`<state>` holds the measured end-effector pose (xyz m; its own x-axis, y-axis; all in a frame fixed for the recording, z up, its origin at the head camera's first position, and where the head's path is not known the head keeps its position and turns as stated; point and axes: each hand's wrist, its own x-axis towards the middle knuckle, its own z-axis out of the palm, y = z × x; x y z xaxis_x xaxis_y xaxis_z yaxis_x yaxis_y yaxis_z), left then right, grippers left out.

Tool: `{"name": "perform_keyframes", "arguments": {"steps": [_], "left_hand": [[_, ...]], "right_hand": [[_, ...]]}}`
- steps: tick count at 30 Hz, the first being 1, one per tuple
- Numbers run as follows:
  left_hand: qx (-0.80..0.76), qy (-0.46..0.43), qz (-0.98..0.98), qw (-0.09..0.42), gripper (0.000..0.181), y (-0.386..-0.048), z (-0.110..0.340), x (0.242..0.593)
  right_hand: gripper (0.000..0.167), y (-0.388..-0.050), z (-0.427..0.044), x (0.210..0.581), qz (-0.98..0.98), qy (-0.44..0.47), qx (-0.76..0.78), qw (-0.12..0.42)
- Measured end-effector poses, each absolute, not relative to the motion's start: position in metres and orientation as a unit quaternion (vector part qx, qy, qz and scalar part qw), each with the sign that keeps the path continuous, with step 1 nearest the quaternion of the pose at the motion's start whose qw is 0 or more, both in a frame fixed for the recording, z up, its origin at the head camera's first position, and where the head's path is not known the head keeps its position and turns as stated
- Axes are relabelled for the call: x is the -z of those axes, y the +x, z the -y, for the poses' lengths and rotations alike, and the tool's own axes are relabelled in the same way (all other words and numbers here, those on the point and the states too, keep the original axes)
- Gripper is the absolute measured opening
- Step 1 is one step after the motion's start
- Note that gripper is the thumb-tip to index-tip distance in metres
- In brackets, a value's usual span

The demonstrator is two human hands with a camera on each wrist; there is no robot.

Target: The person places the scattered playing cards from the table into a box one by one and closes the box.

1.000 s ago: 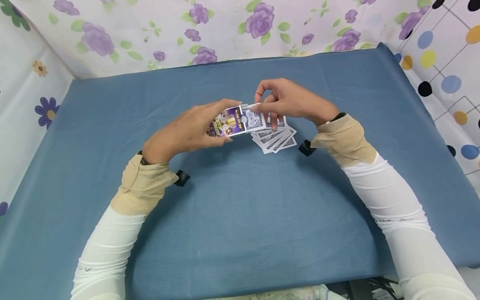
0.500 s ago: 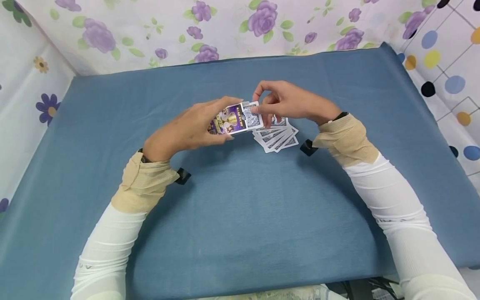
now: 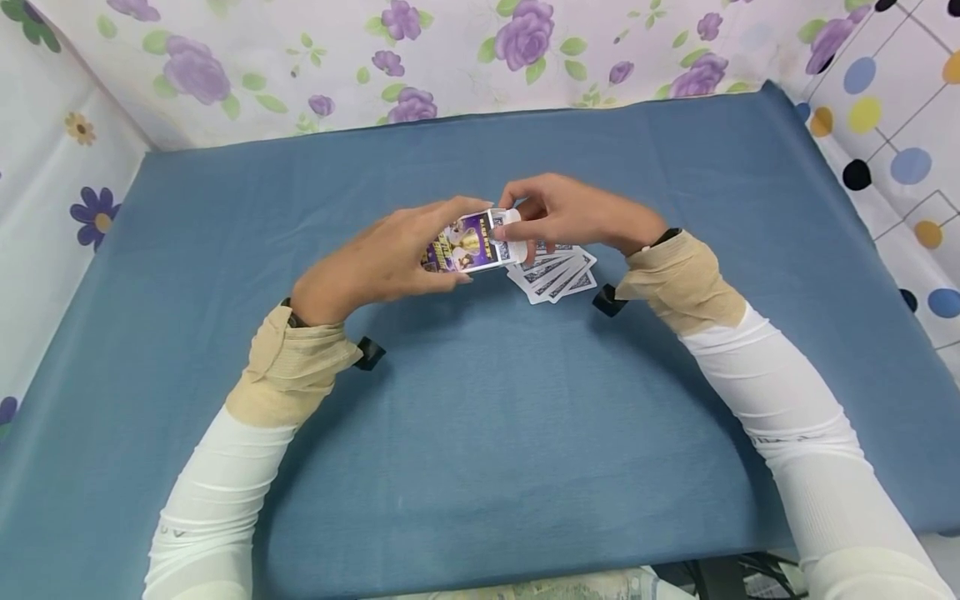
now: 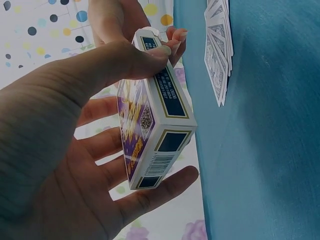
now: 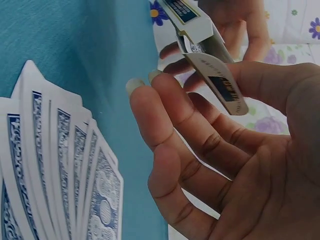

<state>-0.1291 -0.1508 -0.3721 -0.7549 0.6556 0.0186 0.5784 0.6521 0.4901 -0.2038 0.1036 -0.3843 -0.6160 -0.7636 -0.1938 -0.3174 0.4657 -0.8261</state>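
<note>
1. The card box (image 3: pixel 465 243), printed purple on its front, is held up over the blue-covered table (image 3: pixel 465 442), near the middle of the head view, and looks raised off the cloth
2. Its open end faces the right hand; a white flap (image 5: pixel 217 80) juts from the mouth, and a blue-patterned card back (image 5: pixel 195 47) shows just inside
3. The left hand (image 3: pixel 375 254) grips the box, thumb along one narrow side and fingers along the opposite one
4. The right hand (image 3: pixel 573 212) is at the open end, thumb tip over the box front by the mouth, other fingers bent; whether it pinches a card or the flap, or only presses, I cannot tell
5. The step in hand, as I judge it, is seating a card through the mouth of the box
6. The next move seems to call for a steady left grip, the card kept square to the opening and the flap held out of its way
7. Loose cards (image 3: pixel 558 271) lie fanned on the table below the right hand, patterned backs up
8. Farther out come beige wrist wraps (image 3: pixel 288 375), white sleeves (image 3: pixel 213 500) and a floral backdrop (image 3: pixel 300 75) behind the table
</note>
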Motion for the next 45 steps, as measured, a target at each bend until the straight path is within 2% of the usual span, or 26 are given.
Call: {"name": "perform_keyframes", "arguments": {"steps": [17,24,32,45], "left_hand": [[-0.24,0.345,-0.904,0.082,0.075,-0.129,0.149,0.376],[-0.248,0.343,-0.902,0.083,0.075,-0.13,0.151,0.376],[-0.256,0.344,-0.9,0.084,0.074,-0.131,0.151,0.376],[-0.248,0.341,-0.903,0.086,0.074,-0.13,0.15,0.376]], "right_hand": [[0.013,-0.203,-0.098,0.394,-0.797,-0.357,0.401,0.275],[0.023,-0.203,-0.098,0.392,-0.794,-0.35,0.405,0.288],[0.026,-0.204,-0.103,0.39,-0.787,-0.355,0.409,0.295],[0.019,-0.204,-0.1,0.395,-0.777,-0.372,0.413,0.296]]}}
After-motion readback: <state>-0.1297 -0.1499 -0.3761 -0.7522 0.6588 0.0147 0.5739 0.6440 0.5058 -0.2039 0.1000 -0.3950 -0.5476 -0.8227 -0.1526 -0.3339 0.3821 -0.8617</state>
